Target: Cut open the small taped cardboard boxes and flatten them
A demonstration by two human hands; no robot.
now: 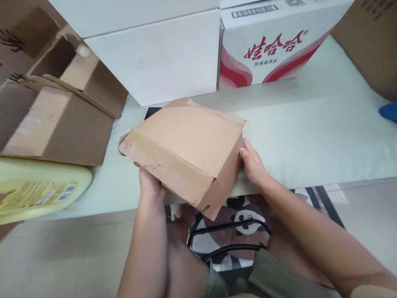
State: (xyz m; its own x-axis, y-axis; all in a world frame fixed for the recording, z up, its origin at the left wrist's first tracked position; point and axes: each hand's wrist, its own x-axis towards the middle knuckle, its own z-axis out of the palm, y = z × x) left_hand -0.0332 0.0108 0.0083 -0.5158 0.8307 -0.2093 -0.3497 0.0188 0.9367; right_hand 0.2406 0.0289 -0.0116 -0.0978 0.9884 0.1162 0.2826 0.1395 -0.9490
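Observation:
A worn brown cardboard box (189,140) is tilted above the front part of a pale green surface, a broad flat face upward. My left hand (151,184) grips its lower left edge from below, the fingers mostly hidden under the cardboard. On the right side of the box, my right hand (252,162) holds the edge with the thumb showing. Torn, creased flaps stick out at the box's left corner. A dark flat object with a light rim (151,111) peeks out behind the box.
White cartons (173,62) and a red-and-white carton (266,54) stand at the back. Brown boxes (83,124) and a yellow container (43,188) are at left. At right are another brown box (369,49) and a blue object (389,111). The pale green surface (325,136) ends near my knees.

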